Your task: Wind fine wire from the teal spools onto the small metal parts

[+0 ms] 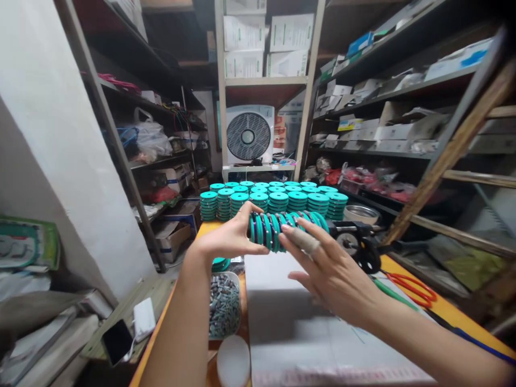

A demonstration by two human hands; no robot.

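Observation:
A sideways row of teal discs (274, 228) with dark rings between them lies across the middle of the view. My left hand (237, 232) is closed around its left end, with fingers above and thumb below. Against the row's near side are the stretched fingers of my right hand (322, 260), spread apart and not wrapped round it. One of these fingers wears a pale wrap (304, 240). At the row's right end is a black device with a round wheel (350, 239). Behind my hands stand many upright stacks of teal discs (278, 200).
A tub of small metal parts (224, 306) and a white round lid (234, 361) are at the table's left. Orange-handled scissors (413, 287) lie right of the white work surface (290, 322). A metal bowl (362, 214) sits behind the device. Shelves and a fan (249, 134) stand beyond.

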